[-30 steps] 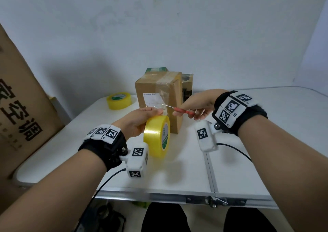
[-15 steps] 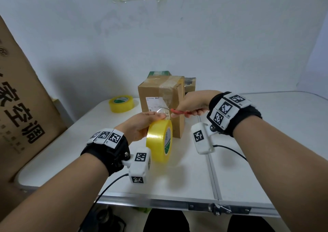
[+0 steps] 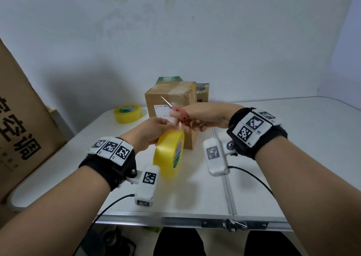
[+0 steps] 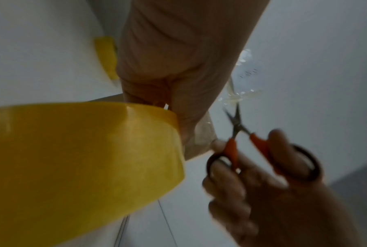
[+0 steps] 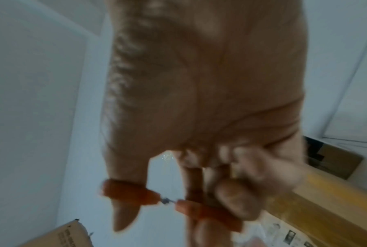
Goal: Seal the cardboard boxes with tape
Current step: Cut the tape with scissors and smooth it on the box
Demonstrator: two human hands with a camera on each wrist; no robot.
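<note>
From the head camera, the left hand point(image 3: 154, 128) grips a roll of yellow tape point(image 3: 169, 154), fingers curled over its top, holding it on edge above the white table point(image 3: 293, 158). Just beside it, the right hand point(image 3: 203, 117) holds small red-handled scissors point(image 3: 176, 110) with fingers through the loops; the blades point up and to the left. Behind both hands, a cardboard box point(image 3: 170, 103) stands on the table with clear tape across its top and a white label on its front. A second tape roll point(image 3: 127, 114) lies flat to the box's left, well apart from the hands. A large printed carton point(image 3: 21, 128) leans at the left edge.

The left wrist camera shows the left hand point(image 4: 178, 66) clasping the yellow tape point(image 4: 83, 158) from above. The scissors point(image 4: 239, 133) are slightly parted, their tips close to a crumpled clear strip point(image 4: 241, 93); the right hand point(image 4: 273, 192) has fingers in the dark loops.

The right wrist view is blurred: the right hand point(image 5: 199, 100) has thumb and fingers hooked in the orange handles of the scissors point(image 5: 167, 200), with the box point(image 5: 315, 200) at the lower right.
</note>
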